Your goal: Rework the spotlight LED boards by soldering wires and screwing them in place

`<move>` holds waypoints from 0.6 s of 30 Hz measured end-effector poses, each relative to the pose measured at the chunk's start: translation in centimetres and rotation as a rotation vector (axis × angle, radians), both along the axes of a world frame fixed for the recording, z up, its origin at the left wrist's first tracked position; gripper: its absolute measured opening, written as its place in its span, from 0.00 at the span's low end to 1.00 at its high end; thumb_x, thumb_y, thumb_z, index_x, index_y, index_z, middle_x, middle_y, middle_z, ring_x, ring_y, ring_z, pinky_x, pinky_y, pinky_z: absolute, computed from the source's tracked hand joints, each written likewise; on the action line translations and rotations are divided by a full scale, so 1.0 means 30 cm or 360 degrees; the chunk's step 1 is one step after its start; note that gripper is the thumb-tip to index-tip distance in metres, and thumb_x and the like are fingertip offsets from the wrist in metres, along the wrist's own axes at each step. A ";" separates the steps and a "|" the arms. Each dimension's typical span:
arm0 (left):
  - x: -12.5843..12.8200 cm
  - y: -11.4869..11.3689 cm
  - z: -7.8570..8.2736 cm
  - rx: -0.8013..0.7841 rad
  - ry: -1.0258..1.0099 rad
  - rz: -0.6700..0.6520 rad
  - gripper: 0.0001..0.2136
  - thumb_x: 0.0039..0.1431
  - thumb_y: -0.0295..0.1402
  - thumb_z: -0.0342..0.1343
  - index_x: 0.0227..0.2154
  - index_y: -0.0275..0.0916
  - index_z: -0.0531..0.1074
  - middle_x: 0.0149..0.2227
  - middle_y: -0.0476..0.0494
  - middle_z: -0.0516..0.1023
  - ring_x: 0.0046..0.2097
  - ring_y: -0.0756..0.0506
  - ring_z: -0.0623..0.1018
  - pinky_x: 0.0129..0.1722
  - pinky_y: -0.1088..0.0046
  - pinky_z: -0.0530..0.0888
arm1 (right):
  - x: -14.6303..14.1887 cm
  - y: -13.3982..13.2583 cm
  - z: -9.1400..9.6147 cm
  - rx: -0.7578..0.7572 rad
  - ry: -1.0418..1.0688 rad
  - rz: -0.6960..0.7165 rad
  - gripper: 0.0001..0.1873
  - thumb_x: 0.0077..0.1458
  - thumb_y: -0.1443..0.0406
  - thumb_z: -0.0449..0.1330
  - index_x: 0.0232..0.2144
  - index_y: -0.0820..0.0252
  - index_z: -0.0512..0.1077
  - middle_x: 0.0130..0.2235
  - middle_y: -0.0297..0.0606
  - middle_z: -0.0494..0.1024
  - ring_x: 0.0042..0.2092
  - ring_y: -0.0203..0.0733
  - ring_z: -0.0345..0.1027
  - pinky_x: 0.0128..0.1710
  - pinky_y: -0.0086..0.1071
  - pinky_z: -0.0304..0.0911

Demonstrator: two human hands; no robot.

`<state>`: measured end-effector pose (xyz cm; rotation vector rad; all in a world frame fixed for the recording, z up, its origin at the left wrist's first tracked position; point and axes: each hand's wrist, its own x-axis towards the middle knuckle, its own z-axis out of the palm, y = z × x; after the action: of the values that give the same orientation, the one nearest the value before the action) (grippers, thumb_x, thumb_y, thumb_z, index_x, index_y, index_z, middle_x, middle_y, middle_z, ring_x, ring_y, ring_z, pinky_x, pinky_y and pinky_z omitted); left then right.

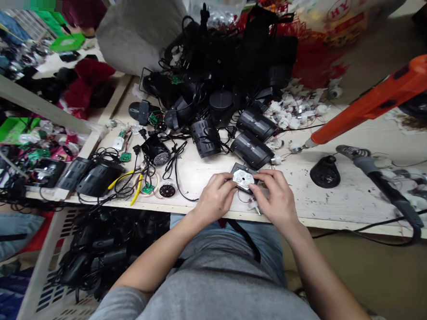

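We log both hands meeting on one small part: the white disc (243,179), seated on a black square base (235,169), low over the desk (341,206).

The left hand (214,198) comes in from the disc's left, the right hand (276,198) from its right. The fingers (230,182) of both hands are curled in tight, with the tips pinching the disc's rim from opposite sides. We see no slack in the grip and nothing else held. We judge the two-sided pinch keeps such a small piece from turning or slipping. Held this near the body, it also sits straight under the eyes. A thin red wire (240,196) seems to trail from under the disc toward the person.

- **Just behind the disc:** two black lamp housings (252,149) lie on their sides, likely kept within easy reach.
- **Farther behind the disc:** a big heap of black housings and cables (234,55).
- **Behind-right of the disc:** scattered small white parts (292,109) and an orange tool (384,95), slanted tip-down toward the disc.
- **Right of the disc:** a black dome (324,172), then a grey-handled iron (370,165) lying flat.
- **Left of the disc:** yellow-handled pliers (136,188) and a small green circuit board (147,189).
- **Below-left of the disc:** a crate (43,284) under the desk holds more black housings.
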<state>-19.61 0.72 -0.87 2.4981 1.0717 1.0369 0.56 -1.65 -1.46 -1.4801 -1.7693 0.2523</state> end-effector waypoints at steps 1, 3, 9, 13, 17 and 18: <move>0.000 0.001 0.000 0.0005 -0.0005 -0.0007 0.07 0.67 0.28 0.52 0.44 0.37 0.73 0.46 0.36 0.75 0.47 0.42 0.76 0.47 0.61 0.78 | -0.003 0.001 -0.001 -0.0004 0.0002 0.0002 0.10 0.63 0.61 0.59 0.44 0.58 0.76 0.45 0.46 0.74 0.48 0.49 0.73 0.48 0.44 0.73; -0.001 0.001 0.002 0.0009 -0.0011 -0.0019 0.07 0.67 0.28 0.52 0.43 0.36 0.73 0.45 0.36 0.76 0.46 0.42 0.75 0.46 0.61 0.77 | -0.007 -0.001 0.000 -0.0035 0.0011 0.0008 0.10 0.63 0.61 0.59 0.43 0.58 0.75 0.46 0.46 0.74 0.48 0.49 0.73 0.46 0.44 0.73; -0.006 0.000 0.011 -0.0013 -0.0001 -0.0037 0.06 0.67 0.28 0.52 0.40 0.38 0.74 0.42 0.39 0.76 0.43 0.43 0.75 0.44 0.63 0.77 | -0.005 -0.016 0.025 -0.0122 0.0018 0.0085 0.09 0.63 0.63 0.58 0.43 0.57 0.74 0.46 0.46 0.74 0.48 0.49 0.73 0.46 0.45 0.73; -0.016 0.002 0.019 -0.0059 -0.0038 -0.0077 0.06 0.67 0.27 0.53 0.40 0.38 0.74 0.42 0.39 0.77 0.44 0.44 0.77 0.45 0.64 0.78 | 0.036 -0.009 0.069 0.0029 0.0219 -0.0123 0.08 0.61 0.63 0.60 0.43 0.55 0.74 0.44 0.44 0.75 0.45 0.48 0.73 0.41 0.43 0.75; -0.021 0.002 0.033 -0.0071 -0.0107 -0.0074 0.05 0.67 0.27 0.53 0.41 0.37 0.74 0.42 0.40 0.77 0.44 0.45 0.77 0.44 0.66 0.78 | 0.125 0.069 0.118 0.0411 0.0627 -0.0662 0.22 0.58 0.62 0.65 0.54 0.56 0.67 0.54 0.51 0.69 0.52 0.51 0.71 0.49 0.48 0.73; -0.019 0.003 0.038 -0.0067 -0.0119 -0.0067 0.05 0.67 0.27 0.53 0.40 0.38 0.74 0.41 0.40 0.77 0.44 0.45 0.77 0.44 0.66 0.78 | 0.147 0.101 0.127 0.0459 0.0684 -0.0726 0.28 0.58 0.62 0.65 0.58 0.57 0.64 0.58 0.54 0.67 0.55 0.53 0.70 0.53 0.49 0.70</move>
<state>-20.19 0.81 0.27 2.4182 1.0050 1.0757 4.97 1.38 2.35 -1.4424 -1.0482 0.0665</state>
